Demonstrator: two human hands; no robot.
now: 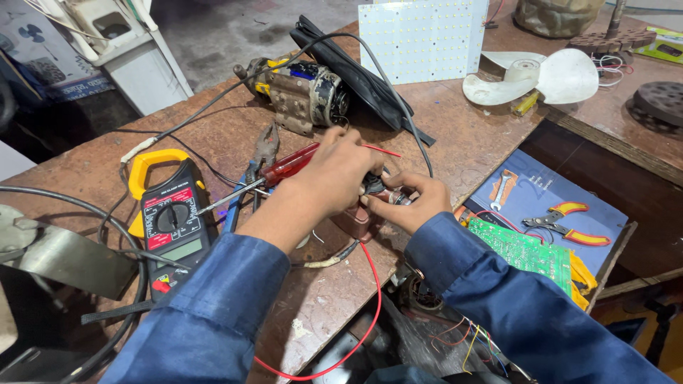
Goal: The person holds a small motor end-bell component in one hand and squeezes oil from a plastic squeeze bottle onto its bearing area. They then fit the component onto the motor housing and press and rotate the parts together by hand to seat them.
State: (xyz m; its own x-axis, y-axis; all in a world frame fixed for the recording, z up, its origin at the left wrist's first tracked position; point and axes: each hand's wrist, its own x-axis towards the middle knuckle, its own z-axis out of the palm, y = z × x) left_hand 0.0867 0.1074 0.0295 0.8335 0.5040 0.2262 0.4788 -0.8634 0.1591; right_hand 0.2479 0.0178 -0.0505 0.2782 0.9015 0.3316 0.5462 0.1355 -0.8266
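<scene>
Both hands meet over the middle of the worn brown wooden workbench (455,149). The left hand (338,171) is curled, its fingers pinching down on a small dark cylindrical part (375,186) that sits between the two hands. The right hand (413,203) is clenched around the same part from below and the side. A thin red wire (373,284) runs down from the part and off the bench edge. Just left of the left hand lies a red-handled screwdriver (284,167), and beyond it a yellow-and-black clamp meter (167,213). A green circuit board (523,249) lies to the right.
</scene>
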